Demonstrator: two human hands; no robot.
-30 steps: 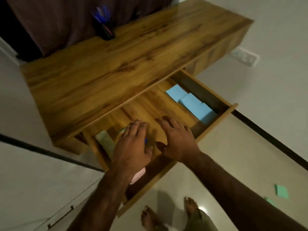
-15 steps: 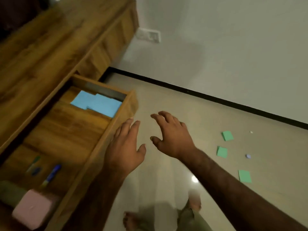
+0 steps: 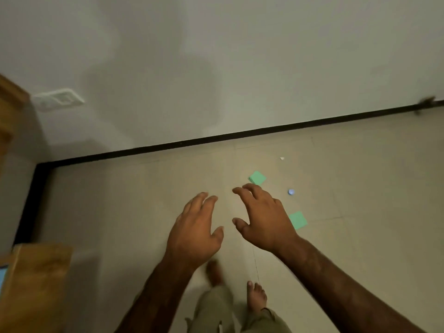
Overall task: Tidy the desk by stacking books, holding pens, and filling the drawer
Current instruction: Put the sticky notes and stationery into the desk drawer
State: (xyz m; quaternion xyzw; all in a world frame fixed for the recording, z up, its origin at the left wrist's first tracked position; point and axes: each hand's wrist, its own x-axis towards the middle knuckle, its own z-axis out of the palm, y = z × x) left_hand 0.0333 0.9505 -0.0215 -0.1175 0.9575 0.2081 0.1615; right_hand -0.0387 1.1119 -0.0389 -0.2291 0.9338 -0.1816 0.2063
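Note:
Both of my hands hang in the air over the tiled floor, palms down, holding nothing. My left hand (image 3: 195, 228) has its fingers nearly straight. My right hand (image 3: 263, 218) has its fingers spread and slightly bent. Two green sticky notes lie on the floor by my right hand: one (image 3: 257, 177) just beyond its fingertips, the other (image 3: 298, 220) right of its wrist. A small pale blue round thing (image 3: 291, 191) lies between them. The open drawer's front corner (image 3: 36, 284) shows at the lower left, with a sliver of blue paper (image 3: 3, 276) inside.
The wooden desk's end (image 3: 7, 111) shows at the left edge. A white wall with a socket plate (image 3: 57, 99) and a black skirting line (image 3: 240, 135) runs across the back. My bare feet (image 3: 257, 296) stand on the tiles below my hands. A tiny white scrap (image 3: 282, 158) lies near the skirting.
My view has swung right, away from the desk and drawer, toward the floor and wall. Both hands left the drawer and now hover over the floor near the green notes.

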